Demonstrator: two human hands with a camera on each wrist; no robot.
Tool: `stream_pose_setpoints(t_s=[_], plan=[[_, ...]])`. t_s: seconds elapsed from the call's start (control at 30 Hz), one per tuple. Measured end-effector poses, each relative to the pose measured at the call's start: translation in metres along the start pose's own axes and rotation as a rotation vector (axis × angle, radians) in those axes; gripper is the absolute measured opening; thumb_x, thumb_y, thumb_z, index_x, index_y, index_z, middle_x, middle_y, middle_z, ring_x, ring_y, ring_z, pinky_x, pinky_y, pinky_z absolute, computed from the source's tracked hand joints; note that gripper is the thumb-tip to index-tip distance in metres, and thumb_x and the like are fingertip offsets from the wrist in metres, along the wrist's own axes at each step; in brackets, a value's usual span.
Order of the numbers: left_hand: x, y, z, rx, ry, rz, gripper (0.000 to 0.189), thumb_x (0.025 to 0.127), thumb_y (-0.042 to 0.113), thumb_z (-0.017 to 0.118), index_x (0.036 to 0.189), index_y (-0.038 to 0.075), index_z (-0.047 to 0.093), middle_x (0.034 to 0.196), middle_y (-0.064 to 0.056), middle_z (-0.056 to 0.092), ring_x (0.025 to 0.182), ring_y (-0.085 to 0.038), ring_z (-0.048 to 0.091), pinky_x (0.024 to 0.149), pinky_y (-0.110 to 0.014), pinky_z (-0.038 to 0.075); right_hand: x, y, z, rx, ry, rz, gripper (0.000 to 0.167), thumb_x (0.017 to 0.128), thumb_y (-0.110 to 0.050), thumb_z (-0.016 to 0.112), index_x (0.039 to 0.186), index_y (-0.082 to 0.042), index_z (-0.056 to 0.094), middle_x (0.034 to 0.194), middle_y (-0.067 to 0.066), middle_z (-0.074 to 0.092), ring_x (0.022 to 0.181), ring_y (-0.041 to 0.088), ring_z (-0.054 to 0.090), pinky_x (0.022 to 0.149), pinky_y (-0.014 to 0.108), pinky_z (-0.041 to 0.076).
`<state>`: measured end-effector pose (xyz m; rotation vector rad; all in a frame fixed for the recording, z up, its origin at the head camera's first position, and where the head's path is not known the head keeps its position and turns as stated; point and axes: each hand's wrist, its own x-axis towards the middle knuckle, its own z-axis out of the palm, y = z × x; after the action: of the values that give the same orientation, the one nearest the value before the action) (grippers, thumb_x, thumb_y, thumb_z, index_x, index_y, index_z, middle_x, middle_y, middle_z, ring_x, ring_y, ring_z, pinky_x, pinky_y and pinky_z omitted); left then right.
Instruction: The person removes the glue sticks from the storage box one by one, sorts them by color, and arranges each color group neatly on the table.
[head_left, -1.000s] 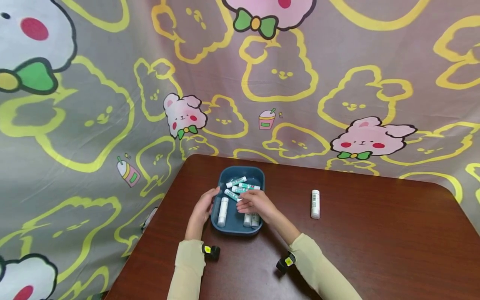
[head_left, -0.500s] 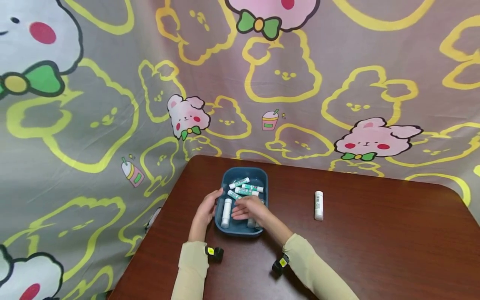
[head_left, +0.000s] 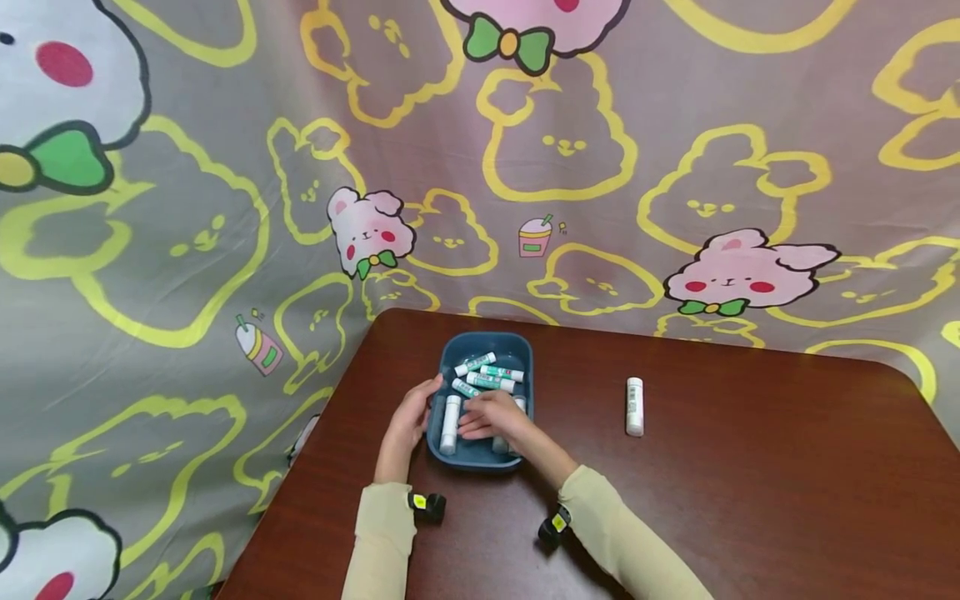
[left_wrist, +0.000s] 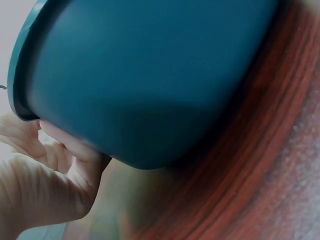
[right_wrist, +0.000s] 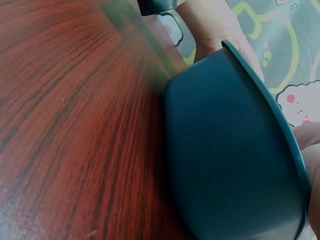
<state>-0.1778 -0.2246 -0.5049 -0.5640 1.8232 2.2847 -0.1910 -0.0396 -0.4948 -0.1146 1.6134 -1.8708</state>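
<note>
A blue plastic basin stands on the table in the head view. Inside it, several small green-and-white glue sticks lie loosely toward the far end. A larger white glue stick lies along the left wall, and others at the right are partly covered by my right hand. My left hand rests against the basin's outer left side, its fingers along the wall under the rim in the left wrist view. Above the basin's near half, my right hand has its fingers extended leftward; nothing shows in its grasp.
One white glue stick stands or lies apart on the brown table, right of the basin. A patterned cloth hangs behind the table and along its left side.
My right hand has shifted slightly left and down over the basin, uncovering more of the small green-and-white sticks. My left hand stays at the basin's side.
</note>
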Motion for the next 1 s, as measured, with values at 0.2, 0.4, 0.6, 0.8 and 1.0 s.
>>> stream_pose_setpoints(t_s=[0.2,0.4,0.6,0.8,1.0], plan=[[-0.0002,-0.0005,0.0006,-0.021,0.019,-0.003,0.019,0.109,0.024,0.054,0.098,0.010,0.059,0.063,0.006,0.048,0.046,-0.004,0.041,0.043,-0.017,0.031,-0.0005,0.0009,0.0023,-0.034,-0.009,-0.011,0.030,0.103,-0.003,0.055,0.120,0.021,0.056,0.099,0.034,0.069,0.078,0.028,0.075,0.075,0.040,0.062],[-0.0009,-0.0032,0.0005,-0.057,0.023,0.002,0.017,0.109,0.021,0.053,0.102,0.008,0.062,0.070,0.006,0.056,0.058,-0.003,0.053,0.054,-0.018,0.043,-0.0016,0.0018,0.0042,-0.088,-0.047,-0.006,0.032,0.103,-0.006,0.055,0.122,0.020,0.055,0.102,0.031,0.068,0.087,0.034,0.075,0.078,0.041,0.062],[-0.0010,-0.0048,0.0012,-0.084,0.022,0.011,0.017,0.108,0.020,0.054,0.098,0.008,0.061,0.069,0.006,0.055,0.057,-0.003,0.052,0.053,-0.018,0.043,-0.0012,0.0026,0.0048,-0.118,-0.065,0.025,0.034,0.103,-0.011,0.057,0.124,0.017,0.055,0.103,0.026,0.068,0.091,0.033,0.074,0.080,0.041,0.061],[-0.0005,-0.0057,0.0007,-0.090,-0.003,0.027,0.023,0.109,0.021,0.053,0.089,0.011,0.061,0.065,0.006,0.053,0.052,-0.003,0.049,0.048,-0.017,0.038,-0.0016,0.0020,0.0045,-0.094,-0.103,0.066,0.037,0.103,-0.013,0.058,0.126,0.015,0.051,0.105,0.022,0.061,0.088,0.032,0.073,0.081,0.043,0.061],[0.0009,-0.0042,0.0016,-0.074,0.007,0.026,0.023,0.108,0.022,0.053,0.089,0.011,0.059,0.064,0.006,0.051,0.050,-0.004,0.048,0.047,-0.018,0.037,0.0008,-0.0002,0.0032,-0.086,-0.117,0.095,0.043,0.104,-0.017,0.057,0.132,0.014,0.049,0.106,0.018,0.061,0.090,0.031,0.072,0.083,0.043,0.061]])
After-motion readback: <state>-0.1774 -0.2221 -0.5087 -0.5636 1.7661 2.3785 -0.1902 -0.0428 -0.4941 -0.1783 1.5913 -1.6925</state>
